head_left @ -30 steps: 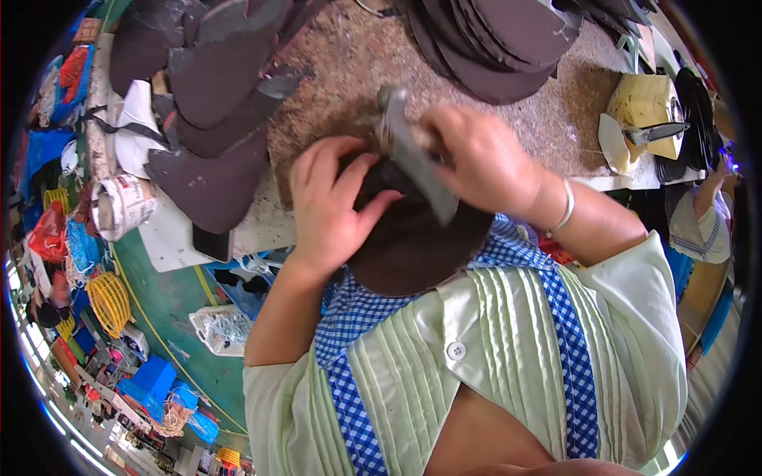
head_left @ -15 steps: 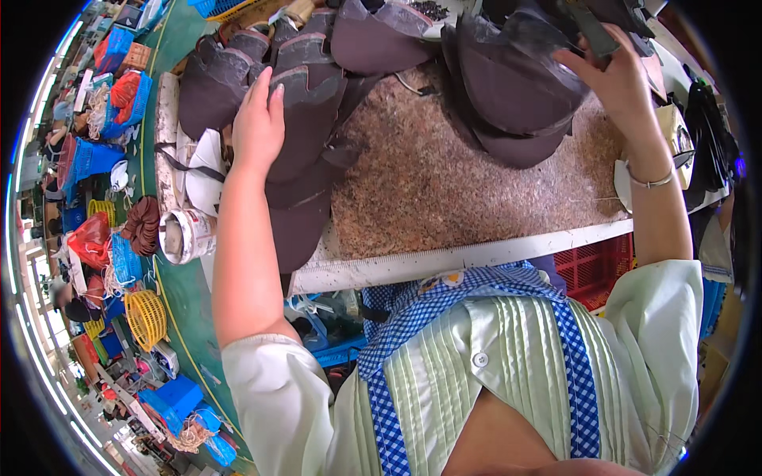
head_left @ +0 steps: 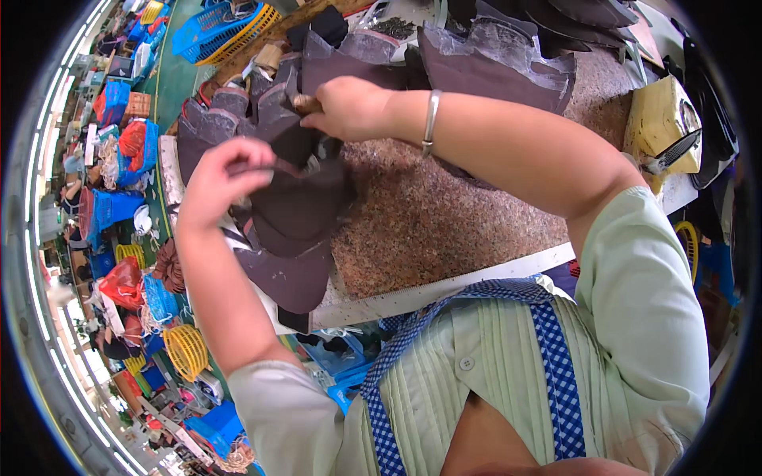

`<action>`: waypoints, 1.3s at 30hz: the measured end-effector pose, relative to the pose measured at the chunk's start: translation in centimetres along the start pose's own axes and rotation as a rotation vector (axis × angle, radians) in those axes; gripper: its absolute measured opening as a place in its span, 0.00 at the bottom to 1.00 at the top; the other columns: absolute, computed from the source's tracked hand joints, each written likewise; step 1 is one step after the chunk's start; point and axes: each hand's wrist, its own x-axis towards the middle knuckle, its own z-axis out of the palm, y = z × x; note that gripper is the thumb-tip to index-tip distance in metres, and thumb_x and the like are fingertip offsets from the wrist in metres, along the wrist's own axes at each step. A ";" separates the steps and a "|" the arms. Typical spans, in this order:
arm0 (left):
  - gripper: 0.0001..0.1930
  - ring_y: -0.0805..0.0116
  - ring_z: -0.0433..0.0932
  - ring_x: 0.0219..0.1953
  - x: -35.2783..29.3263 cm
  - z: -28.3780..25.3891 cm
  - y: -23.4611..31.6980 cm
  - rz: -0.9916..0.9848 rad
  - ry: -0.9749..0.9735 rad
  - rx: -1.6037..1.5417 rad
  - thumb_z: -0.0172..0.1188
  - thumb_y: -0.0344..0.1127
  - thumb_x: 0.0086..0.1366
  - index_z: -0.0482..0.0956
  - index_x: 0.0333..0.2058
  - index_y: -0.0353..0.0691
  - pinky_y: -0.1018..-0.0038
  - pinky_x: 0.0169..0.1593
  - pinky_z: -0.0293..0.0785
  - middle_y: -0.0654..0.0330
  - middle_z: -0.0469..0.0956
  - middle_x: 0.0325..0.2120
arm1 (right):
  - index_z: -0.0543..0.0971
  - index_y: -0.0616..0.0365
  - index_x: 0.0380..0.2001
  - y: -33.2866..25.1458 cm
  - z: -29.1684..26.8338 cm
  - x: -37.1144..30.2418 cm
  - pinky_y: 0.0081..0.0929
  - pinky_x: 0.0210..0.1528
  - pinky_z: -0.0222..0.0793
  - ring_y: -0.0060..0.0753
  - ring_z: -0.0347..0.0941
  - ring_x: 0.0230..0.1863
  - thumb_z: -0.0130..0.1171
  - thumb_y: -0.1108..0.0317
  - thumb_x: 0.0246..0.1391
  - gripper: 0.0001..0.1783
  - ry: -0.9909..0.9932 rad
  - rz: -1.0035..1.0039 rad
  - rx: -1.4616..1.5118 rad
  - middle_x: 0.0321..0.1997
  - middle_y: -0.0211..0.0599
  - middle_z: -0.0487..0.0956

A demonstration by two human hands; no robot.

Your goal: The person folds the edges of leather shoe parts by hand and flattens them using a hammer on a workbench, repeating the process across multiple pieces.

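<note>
Pinching a dark brown cut piece (head_left: 298,202) with both hands, left hand (head_left: 222,182), right hand (head_left: 345,107) (each grip clamped), blue basket (head_left: 210,28) contents unclear.

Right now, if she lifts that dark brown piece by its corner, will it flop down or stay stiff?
Probably floppy: the dark brown piece already curves and droops where the left hand pinches its edge. It looks thin, so likely light. Its matte surface probably won't slip from the right hand.

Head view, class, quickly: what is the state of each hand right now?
Left hand: closed, pinching the edge of a dark brown cut piece.
Right hand: closed on the same piece's upper edge.
</note>
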 end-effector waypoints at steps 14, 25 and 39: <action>0.08 0.63 0.78 0.40 -5.0 24.2 1.5 0.199 0.105 -0.057 0.61 0.23 0.59 0.80 0.39 0.35 0.72 0.46 0.72 0.55 0.77 0.35 | 0.81 0.67 0.30 1.3 -2.2 -15.0 0.41 0.36 0.71 0.56 0.75 0.30 0.65 0.57 0.53 0.19 0.176 -0.103 0.250 0.25 0.54 0.78; 0.18 0.57 0.73 0.40 -1.8 24.0 0.6 0.424 0.109 0.403 0.64 0.22 0.50 0.81 0.42 0.40 0.67 0.44 0.72 0.57 0.75 0.37 | 0.76 0.63 0.34 3.3 -2.6 -26.4 0.41 0.34 0.73 0.51 0.76 0.32 0.63 0.75 0.43 0.12 -0.070 -0.217 0.092 0.29 0.44 0.75; 0.14 0.60 0.77 0.38 -1.3 22.7 0.6 0.640 0.007 0.639 0.64 0.26 0.49 0.82 0.38 0.36 0.66 0.39 0.73 0.61 0.80 0.38 | 0.74 0.54 0.32 3.0 -0.2 -27.3 0.40 0.24 0.71 0.47 0.76 0.23 0.65 0.63 0.46 0.13 0.161 -0.029 -0.187 0.20 0.39 0.75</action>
